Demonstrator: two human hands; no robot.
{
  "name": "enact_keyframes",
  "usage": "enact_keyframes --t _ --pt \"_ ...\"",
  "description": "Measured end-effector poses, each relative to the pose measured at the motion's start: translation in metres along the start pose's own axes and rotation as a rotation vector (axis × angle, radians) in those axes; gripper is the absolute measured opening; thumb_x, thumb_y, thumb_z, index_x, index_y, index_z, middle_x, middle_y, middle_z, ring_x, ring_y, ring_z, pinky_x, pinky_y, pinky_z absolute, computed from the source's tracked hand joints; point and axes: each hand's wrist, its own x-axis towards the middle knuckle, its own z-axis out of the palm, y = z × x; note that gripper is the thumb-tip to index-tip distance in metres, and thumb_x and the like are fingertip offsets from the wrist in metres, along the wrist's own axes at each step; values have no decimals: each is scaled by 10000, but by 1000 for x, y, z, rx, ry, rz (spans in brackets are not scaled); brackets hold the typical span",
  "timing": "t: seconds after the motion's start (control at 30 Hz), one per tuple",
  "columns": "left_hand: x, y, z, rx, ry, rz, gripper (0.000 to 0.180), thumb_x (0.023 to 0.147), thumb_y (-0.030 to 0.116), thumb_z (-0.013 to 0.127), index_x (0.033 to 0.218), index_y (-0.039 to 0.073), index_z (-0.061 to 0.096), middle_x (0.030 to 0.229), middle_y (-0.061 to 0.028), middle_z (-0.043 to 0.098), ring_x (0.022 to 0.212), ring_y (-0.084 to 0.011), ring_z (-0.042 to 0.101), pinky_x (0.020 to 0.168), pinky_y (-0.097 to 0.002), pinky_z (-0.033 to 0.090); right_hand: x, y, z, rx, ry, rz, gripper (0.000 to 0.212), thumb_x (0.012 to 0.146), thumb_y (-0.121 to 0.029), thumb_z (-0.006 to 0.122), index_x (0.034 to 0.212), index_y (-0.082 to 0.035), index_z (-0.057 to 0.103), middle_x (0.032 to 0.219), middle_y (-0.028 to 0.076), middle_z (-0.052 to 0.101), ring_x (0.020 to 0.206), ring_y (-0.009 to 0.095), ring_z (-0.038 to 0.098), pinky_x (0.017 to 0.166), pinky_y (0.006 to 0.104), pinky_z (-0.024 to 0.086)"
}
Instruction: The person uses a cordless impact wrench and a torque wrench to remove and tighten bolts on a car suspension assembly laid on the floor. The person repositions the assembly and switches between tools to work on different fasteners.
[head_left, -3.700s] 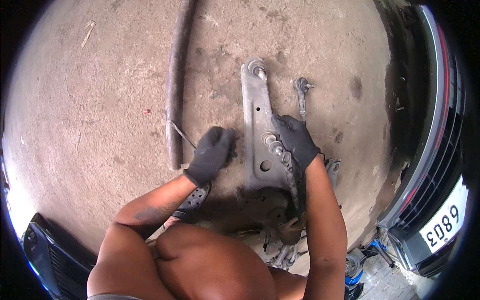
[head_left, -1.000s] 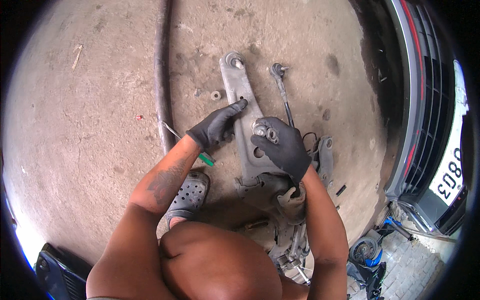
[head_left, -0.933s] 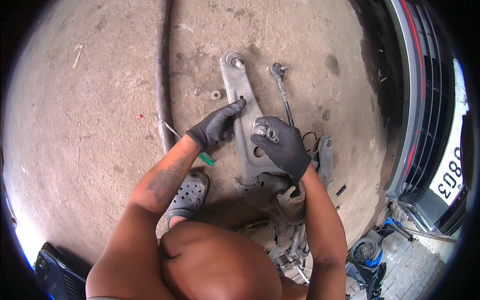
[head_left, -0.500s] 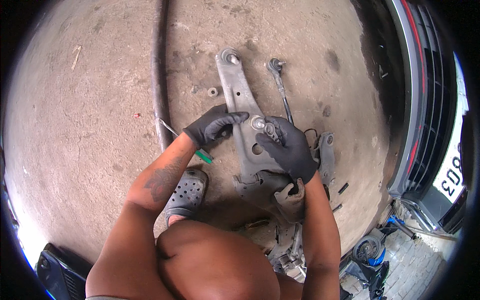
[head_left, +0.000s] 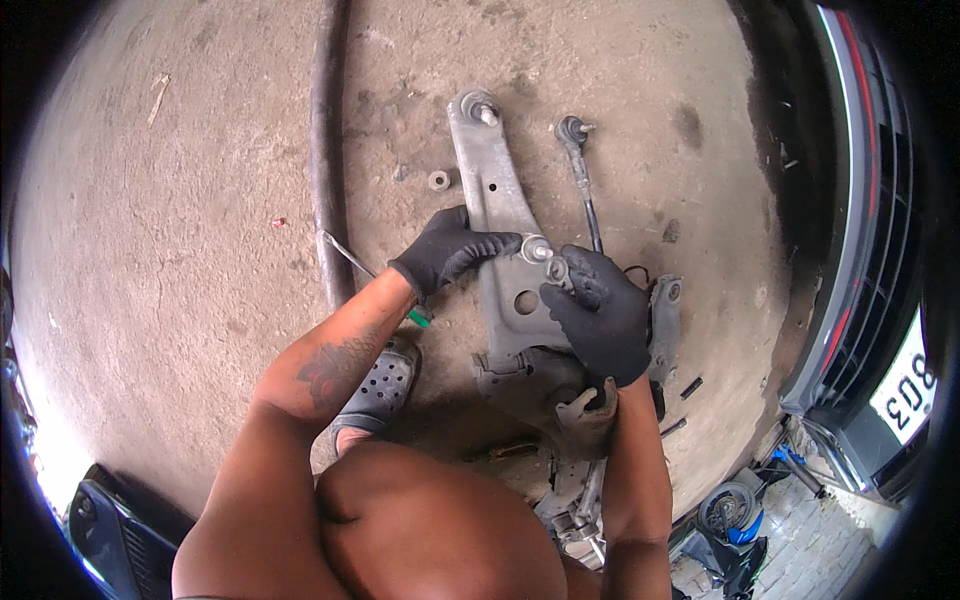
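Note:
On the concrete lies a grey metal car control arm (head_left: 505, 190), with a bushing at its far end and a pale ball joint stud (head_left: 541, 252) near its middle. My left hand (head_left: 447, 252), in a black glove, is closed over the arm's left edge; one finger stretches across to the stud's base. Pinched in my black-gloved right hand (head_left: 605, 315) is a small metal part with a ring-shaped end (head_left: 558, 270), close beside the stud. The rest of that part is hidden by my fingers. A grey bracket-like metal piece (head_left: 530, 385) sits under the near end.
A link rod (head_left: 582, 170) lies right of the arm, and a small round washer-like piece (head_left: 439, 181) left of it. Farther left runs a long dark pipe (head_left: 328, 150), with a green-handled screwdriver (head_left: 418, 319) by my shoe. A car bumper (head_left: 845, 300) stands at right.
The whole view has shifted, so the parts and both hands appear slightly farther right. Both hands keep nearly the same places on and beside the control arm.

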Motion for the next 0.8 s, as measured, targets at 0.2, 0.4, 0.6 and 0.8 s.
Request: enact_keyframes --t 0.2,0.4,0.6,0.8 --pt "-7 12 0 250 76 -40 427 827 333 851 1026 -32 750 864 -36 723 803 -85 626 725 -296 517 4 -10 4 233 -29 61 287 868 -91 753 1127 9 678 855 91 728 760 106 679 703 287 546" --pt "-8 12 -3 174 10 31 391 814 238 861 1076 -25 740 931 -46 737 836 -100 647 766 -284 528 22 2 15 342 -91 330 198 906 -131 765 964 6 635 783 44 674 699 95 618 654 292 516" --pt "-7 12 2 188 5 55 342 897 270 781 1072 -21 739 808 -4 682 690 -51 573 591 -252 449 15 -2 11 372 -63 163 272 874 -121 786 1047 18 628 877 101 707 785 139 663 726 311 542" --pt "-8 18 8 88 22 -40 319 871 237 812 1084 13 732 916 1 721 705 -53 584 594 -238 448 -1 9 -32 186 -248 151 362 872 -130 759 1176 20 632 905 160 694 808 186 682 720 357 534"
